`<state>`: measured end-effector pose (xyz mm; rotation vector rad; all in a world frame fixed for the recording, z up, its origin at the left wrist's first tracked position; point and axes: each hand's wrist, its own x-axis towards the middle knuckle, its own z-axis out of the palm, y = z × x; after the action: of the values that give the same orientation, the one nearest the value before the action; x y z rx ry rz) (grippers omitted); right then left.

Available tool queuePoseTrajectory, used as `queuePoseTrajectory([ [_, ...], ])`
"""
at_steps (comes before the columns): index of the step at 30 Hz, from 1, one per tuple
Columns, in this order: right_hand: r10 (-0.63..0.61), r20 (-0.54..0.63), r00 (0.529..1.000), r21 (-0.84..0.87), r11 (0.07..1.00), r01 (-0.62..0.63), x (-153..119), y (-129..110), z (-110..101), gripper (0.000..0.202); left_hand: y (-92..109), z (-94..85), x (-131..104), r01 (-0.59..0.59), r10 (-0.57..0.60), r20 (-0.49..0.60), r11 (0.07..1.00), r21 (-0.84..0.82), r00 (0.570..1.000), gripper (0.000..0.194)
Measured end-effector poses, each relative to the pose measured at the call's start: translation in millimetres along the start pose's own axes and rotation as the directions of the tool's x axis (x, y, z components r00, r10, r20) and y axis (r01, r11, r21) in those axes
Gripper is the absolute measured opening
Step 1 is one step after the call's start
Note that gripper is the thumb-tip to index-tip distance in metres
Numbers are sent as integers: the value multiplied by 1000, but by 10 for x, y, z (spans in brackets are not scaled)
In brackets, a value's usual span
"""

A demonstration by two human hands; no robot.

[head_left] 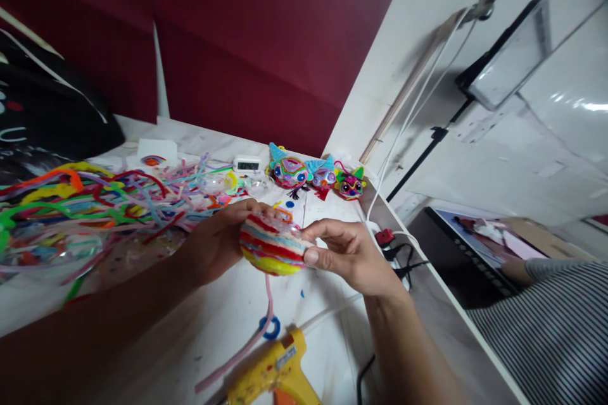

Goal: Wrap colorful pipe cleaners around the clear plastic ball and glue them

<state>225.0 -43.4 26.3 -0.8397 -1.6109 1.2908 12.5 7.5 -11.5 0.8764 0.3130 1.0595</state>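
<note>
Yellow and chunky, a glue gun (275,370) lay on the white table (199,335). Just past it sat a little blue ring (277,329), and a fuzzy pink strip (249,347) ran by it, up toward the stripy ball (273,245). Both hands held that ball up over the table — the left hand (221,237) around its left side, the right hand (349,253) pinching its right edge. The left arm (109,323) got in the way of a big, messy heap of bright fuzzy sticks (128,193). Behind the ball were a small white clock (247,164) and three colourful animal heads (288,172). Beside the right hand was a red plug (384,238).
</note>
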Motion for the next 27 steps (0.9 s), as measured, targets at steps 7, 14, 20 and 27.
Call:
queuePoseTrajectory([
  [7,39,-101,994,74,997,-32,44,30,49,18,-3,92,10,26,-11,-218,997,69,976,31],
  [14,-24,-216,976,-51,999,13,75,118,111,17,-99,161,-47,-80,145,-185,944,319,972,82],
  [20,-90,-172,981,-185,981,58,54,157,183,8,-131,173,-87,-108,212,-178,880,463,961,75],
  [27,-149,-171,974,-237,966,106,23,139,203,9,-100,158,-141,-179,252,-72,835,521,965,72],
])
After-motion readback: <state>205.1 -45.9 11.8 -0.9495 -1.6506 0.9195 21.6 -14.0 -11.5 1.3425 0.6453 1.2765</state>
